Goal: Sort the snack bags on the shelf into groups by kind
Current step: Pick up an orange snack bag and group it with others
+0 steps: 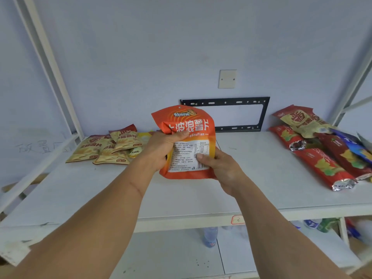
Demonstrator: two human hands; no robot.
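Here, both hands, left (159, 152) and right (218, 168), gripping orange bag (189, 125) at centre, white shelf (251, 178), pale blue wall (161, 47) behind.

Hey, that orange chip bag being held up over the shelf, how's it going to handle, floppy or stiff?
The orange chip bag is probably floppy: its top creases where the left hand grips it. It likely feels light, since it is held up by pinches, the right hand at its lower edge. The glossy film may be slippery.
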